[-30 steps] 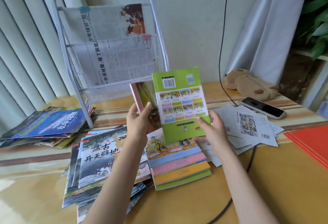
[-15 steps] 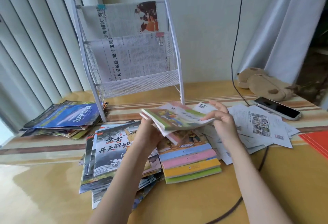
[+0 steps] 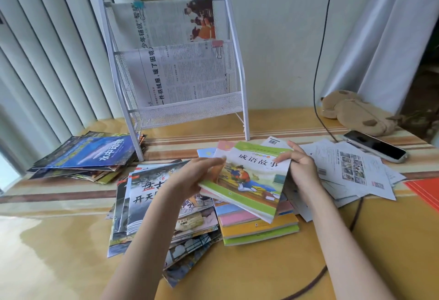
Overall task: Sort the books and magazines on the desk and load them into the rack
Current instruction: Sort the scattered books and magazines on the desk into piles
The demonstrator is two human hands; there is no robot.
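A green-edged storybook (image 3: 251, 176) lies face up on a few thin books, held just above a stack of coloured books (image 3: 259, 226). My left hand (image 3: 192, 176) grips this bundle at its left edge. My right hand (image 3: 299, 166) holds its upper right corner. Under my left forearm spreads a pile of dark picture magazines (image 3: 152, 204). The white wire rack (image 3: 166, 62) stands at the back of the desk with newspapers (image 3: 180, 74) in both of its pockets.
Blue-covered magazines (image 3: 90, 155) lie left of the rack's foot. Loose printed sheets (image 3: 351, 171) fan out on the right, with a phone (image 3: 375, 145), a brown plush toy (image 3: 356, 112) and an orange folder (image 3: 425, 190) beyond. A black cable (image 3: 316, 74) hangs down the wall.
The green book stood upright with its back cover facing me; both hands have tipped the bundle down flat, front cover up, onto the coloured stack.
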